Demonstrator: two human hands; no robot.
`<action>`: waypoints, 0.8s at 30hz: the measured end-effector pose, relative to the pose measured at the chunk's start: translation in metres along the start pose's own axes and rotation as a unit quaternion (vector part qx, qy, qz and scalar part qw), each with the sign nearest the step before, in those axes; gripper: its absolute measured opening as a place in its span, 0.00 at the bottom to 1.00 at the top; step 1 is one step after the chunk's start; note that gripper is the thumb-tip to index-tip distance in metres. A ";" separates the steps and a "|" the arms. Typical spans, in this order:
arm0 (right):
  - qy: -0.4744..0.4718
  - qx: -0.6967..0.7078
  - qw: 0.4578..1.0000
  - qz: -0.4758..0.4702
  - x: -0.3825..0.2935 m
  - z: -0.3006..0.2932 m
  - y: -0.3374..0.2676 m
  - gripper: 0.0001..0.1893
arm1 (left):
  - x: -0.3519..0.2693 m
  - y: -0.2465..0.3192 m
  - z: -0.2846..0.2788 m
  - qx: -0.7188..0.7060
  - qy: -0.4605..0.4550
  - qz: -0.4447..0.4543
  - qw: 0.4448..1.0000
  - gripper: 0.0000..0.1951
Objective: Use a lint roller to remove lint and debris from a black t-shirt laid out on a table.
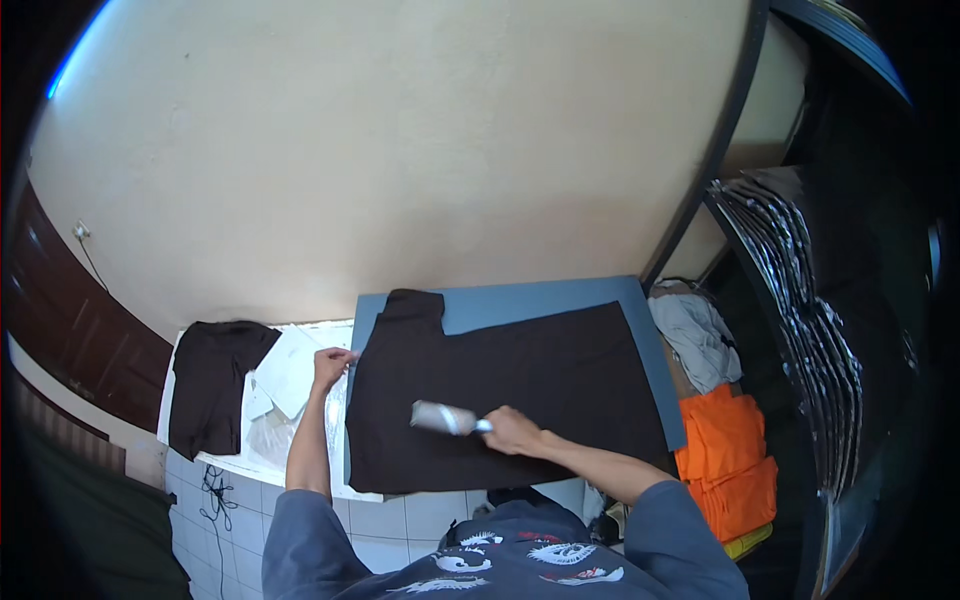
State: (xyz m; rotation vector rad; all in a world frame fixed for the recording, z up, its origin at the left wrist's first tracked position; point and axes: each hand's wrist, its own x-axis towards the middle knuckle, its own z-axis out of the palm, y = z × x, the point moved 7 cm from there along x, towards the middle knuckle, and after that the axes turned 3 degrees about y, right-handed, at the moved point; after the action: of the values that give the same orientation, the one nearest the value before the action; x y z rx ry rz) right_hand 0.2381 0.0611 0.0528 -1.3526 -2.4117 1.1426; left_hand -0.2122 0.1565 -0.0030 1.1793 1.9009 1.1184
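Observation:
A dark brown short-sleeved garment lies spread flat over a blue-grey board, one sleeve pointing to the wall. Above its lower middle, my right hand grips the handle of a lint roller. The white roller end points left, over or against the cloth; contact cannot be told. My left hand is at the garment's left edge, with thumb and fingertips close together beside the board. Something small and pale shows at those fingertips, too small to make out.
A second dark garment lies on the white table at left, near papers and clear plastic. On the right are folded orange cloths, a pale cloth and stacked plastic-wrapped packs. A black cable trails over the tiles.

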 end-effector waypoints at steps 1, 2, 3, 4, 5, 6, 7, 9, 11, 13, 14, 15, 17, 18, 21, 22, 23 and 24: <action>-0.022 0.020 1.000 -0.010 0.016 0.008 -0.011 0.17 | 0.000 0.008 0.010 -0.013 -0.018 -0.008 1.000 0.14; -0.046 0.040 0.998 -0.020 0.030 0.015 -0.020 0.20 | 0.004 0.017 0.019 0.009 -0.031 -0.011 0.999 0.15; -0.084 0.071 0.994 -0.016 0.042 0.021 -0.037 0.27 | 0.003 0.016 0.012 0.033 -0.034 -0.021 0.999 0.16; -0.087 0.072 0.993 -0.020 0.055 0.018 -0.047 0.27 | 0.004 0.019 0.012 0.040 -0.046 -0.025 0.998 0.17; -0.107 0.077 0.991 -0.022 0.067 0.018 -0.056 0.28 | 0.010 0.022 0.011 0.042 -0.042 -0.028 0.998 0.17; -0.129 0.084 0.988 -0.023 0.074 0.023 -0.064 0.30 | 0.015 0.020 0.010 0.049 -0.064 -0.031 0.996 0.18; -0.127 0.068 0.988 -0.045 0.088 0.032 -0.056 0.29 | 0.022 0.020 0.015 0.055 -0.092 -0.032 0.994 0.18; -0.030 0.027 0.964 -0.263 0.111 0.043 -0.043 0.22 | 0.041 0.035 0.036 0.089 -0.127 -0.015 0.988 0.18; 0.010 0.017 0.958 -0.287 0.120 0.040 -0.046 0.17 | 0.050 0.033 0.041 0.086 -0.177 -0.006 0.980 0.17; -0.082 0.077 0.986 -0.125 0.133 0.019 -0.070 0.16 | 0.051 0.023 0.022 0.092 -0.179 -0.029 0.979 0.15; -0.082 0.077 0.987 -0.119 0.132 0.015 -0.072 0.16 | 0.050 0.023 0.028 0.100 -0.197 -0.038 0.975 0.14; -0.063 0.022 0.990 -0.125 0.136 0.011 -0.075 0.16 | 0.053 0.024 0.029 0.099 -0.200 -0.037 0.974 0.14; -0.043 -0.034 0.990 -0.130 0.141 0.016 -0.075 0.16 | 0.057 0.026 0.034 0.100 -0.241 -0.029 0.965 0.10; 0.028 -0.086 0.981 -0.170 0.143 0.020 -0.075 0.16 | 0.062 0.030 0.037 0.100 -0.244 -0.024 0.964 0.10; 0.117 -0.154 0.958 -0.214 0.152 0.029 -0.081 0.17 | 0.066 0.024 0.038 0.148 -0.243 -0.056 0.957 0.12; 0.137 -0.168 0.951 -0.218 0.154 0.032 -0.084 0.17 | 0.068 0.022 0.037 0.147 -0.243 -0.056 0.957 0.12; 0.136 -0.169 0.951 -0.218 0.158 0.036 -0.085 0.17 | 0.069 0.020 0.037 0.136 -0.247 -0.079 0.956 0.13; 0.150 -0.180 0.946 -0.225 0.158 0.040 -0.087 0.17 | 0.069 0.017 0.037 0.126 -0.253 -0.102 0.954 0.15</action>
State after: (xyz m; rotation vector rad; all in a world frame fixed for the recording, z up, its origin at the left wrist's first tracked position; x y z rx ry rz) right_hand 0.0694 0.1367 0.0484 -0.8859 -2.5755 0.3677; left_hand -0.2026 0.2353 -0.0093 1.2258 1.7352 0.4123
